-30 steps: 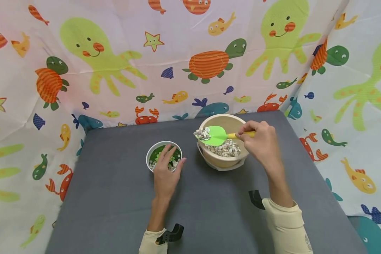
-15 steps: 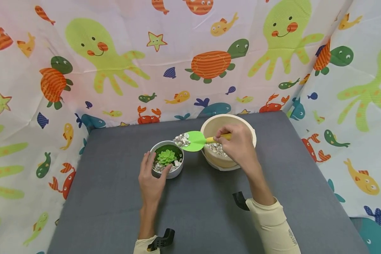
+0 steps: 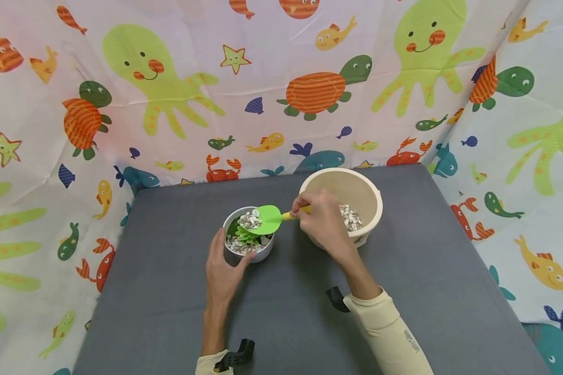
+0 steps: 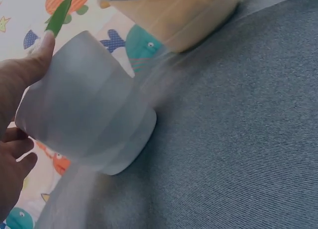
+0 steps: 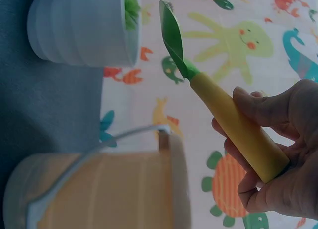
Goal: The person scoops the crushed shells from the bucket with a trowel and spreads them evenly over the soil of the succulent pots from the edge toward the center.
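A white plant pot (image 3: 263,254) stands on the table, with a green succulent (image 3: 246,236) and pale pebbles inside. My left hand (image 3: 221,272) holds it by the rim; the left wrist view shows the thumb and fingers on opposite sides of the pot (image 4: 92,107). In my right hand (image 3: 326,221) is a small trowel (image 3: 269,220), gripped by its yellow handle (image 5: 238,127). Its green blade, loaded with pebbles (image 3: 249,220), is over the pot and covers part of the plant.
A cream bucket (image 3: 358,186) stands right of the pot, partly under my right forearm and hand. More pebbles (image 3: 351,217) lie in it, and its handle (image 5: 94,152) hangs down outside. A patterned sea-animal cloth (image 3: 272,83) rises behind the grey table (image 3: 164,291).
My right hand has carried the loaded trowel left from above the bucket to over the pot. My left hand has shifted from above the pot to its left and near rim.
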Demonstrator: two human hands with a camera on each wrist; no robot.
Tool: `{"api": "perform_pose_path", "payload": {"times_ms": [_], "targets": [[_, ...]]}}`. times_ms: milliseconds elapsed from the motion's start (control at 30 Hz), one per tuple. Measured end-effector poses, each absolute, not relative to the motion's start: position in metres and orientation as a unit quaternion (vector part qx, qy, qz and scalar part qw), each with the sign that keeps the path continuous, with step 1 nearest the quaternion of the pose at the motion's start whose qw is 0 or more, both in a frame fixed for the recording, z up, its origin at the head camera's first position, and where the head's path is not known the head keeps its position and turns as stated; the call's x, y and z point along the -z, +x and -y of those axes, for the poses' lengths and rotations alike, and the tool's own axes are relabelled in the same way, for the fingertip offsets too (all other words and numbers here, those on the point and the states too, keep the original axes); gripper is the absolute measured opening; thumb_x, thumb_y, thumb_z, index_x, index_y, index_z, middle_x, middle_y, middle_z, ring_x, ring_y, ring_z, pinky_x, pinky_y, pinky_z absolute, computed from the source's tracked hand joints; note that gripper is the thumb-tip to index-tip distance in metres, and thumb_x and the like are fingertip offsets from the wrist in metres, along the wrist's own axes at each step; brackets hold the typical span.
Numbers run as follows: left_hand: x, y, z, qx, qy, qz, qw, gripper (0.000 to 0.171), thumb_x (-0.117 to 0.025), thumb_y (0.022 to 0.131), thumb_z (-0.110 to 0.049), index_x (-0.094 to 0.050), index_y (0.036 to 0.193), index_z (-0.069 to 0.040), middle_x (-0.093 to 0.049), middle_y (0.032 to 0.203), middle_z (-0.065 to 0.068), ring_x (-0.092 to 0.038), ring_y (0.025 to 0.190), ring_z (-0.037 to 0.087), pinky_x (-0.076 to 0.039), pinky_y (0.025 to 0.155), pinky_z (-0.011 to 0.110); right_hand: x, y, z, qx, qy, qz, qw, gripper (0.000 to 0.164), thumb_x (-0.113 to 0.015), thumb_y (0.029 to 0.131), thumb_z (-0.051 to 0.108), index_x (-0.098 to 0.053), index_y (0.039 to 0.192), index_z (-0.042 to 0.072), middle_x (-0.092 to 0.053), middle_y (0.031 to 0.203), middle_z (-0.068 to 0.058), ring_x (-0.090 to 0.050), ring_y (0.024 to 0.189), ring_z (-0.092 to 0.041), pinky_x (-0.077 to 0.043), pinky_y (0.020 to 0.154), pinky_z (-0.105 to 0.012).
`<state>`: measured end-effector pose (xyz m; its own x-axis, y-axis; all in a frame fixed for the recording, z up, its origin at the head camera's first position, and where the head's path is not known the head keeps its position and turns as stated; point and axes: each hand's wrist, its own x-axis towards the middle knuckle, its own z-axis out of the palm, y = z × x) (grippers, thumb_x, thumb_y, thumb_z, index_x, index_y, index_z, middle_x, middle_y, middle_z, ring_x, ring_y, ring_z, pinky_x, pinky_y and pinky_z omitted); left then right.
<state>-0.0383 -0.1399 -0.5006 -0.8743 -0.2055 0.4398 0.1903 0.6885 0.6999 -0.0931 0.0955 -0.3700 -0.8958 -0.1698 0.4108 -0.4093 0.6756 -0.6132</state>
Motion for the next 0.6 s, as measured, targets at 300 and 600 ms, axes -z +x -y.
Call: {"api": "perform_pose_path", "payload": {"times_ms": [300, 600], "targets": [[0.500, -0.043, 0.138, 0.414, 0.024, 0.890, 0.193, 0.111, -0.077, 0.060, -0.056, -0.023, 0.146, -0.014, -0.027, 0.148, 0.006, -0.026, 0.134, 0.018, -0.030, 0.103, 0.045, 0.381, -0.097, -0.069, -0.291, 0.213, 0.910, 0.206, 0.018, -0.064, 0.069, -0.002, -0.066, 0.067, 0.015, -0.061, 0.066, 0.005, -0.044, 0.066, -0.014, -0.034, 0.068, -0.034], [0.501, -0.042, 0.135, 0.422, 0.053, 0.888, 0.177, 0.109, -0.075, 0.060, -0.060, -0.022, 0.147, -0.018, -0.027, 0.148, 0.003, -0.028, 0.134, 0.016, -0.031, 0.103, 0.043, 0.377, -0.091, -0.051, -0.227, 0.235, 0.911, 0.252, 0.020, -0.062, 0.070, -0.002, -0.064, 0.069, 0.018, -0.056, 0.065, 0.005, -0.038, 0.065, -0.015, -0.029, 0.062, -0.033]]}}
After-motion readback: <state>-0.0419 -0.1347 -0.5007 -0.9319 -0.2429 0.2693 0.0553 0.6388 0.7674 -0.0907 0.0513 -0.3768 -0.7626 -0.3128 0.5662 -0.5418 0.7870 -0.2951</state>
